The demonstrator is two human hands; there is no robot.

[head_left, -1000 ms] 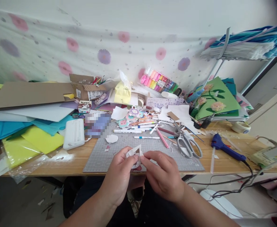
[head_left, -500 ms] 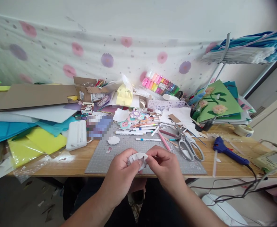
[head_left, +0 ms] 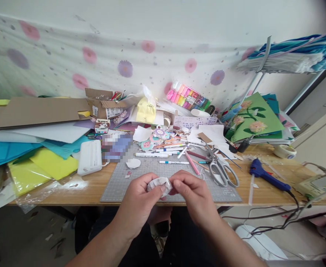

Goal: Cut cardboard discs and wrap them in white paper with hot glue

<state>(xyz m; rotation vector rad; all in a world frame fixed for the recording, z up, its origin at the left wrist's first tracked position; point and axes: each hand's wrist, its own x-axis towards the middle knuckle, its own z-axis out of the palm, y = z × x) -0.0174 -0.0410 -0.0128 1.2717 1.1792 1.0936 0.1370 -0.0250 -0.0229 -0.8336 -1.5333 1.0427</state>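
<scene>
Both my hands meet over the near edge of the grey cutting mat (head_left: 140, 183). My left hand (head_left: 139, 202) and my right hand (head_left: 192, 194) pinch a small crumpled piece of white paper (head_left: 160, 184) between their fingertips, fingers closed on it. A white paper scrap (head_left: 133, 163) lies on the mat just beyond my left hand. Several marker pens (head_left: 152, 155) lie further back on the mat.
Grey-handled scissors (head_left: 221, 168) lie right of my hands. A blue glue gun (head_left: 265, 175) with its cord rests on the wooden table (head_left: 87, 187). Coloured paper sheets (head_left: 46, 167), a white case (head_left: 90, 157), a cardboard box (head_left: 103, 104) and a tape roll (head_left: 285, 151) crowd the table.
The paper piece was a flatter, pointed shape held up a second ago; now it is bunched into a rounded wad between both hands, which have drawn closer together.
</scene>
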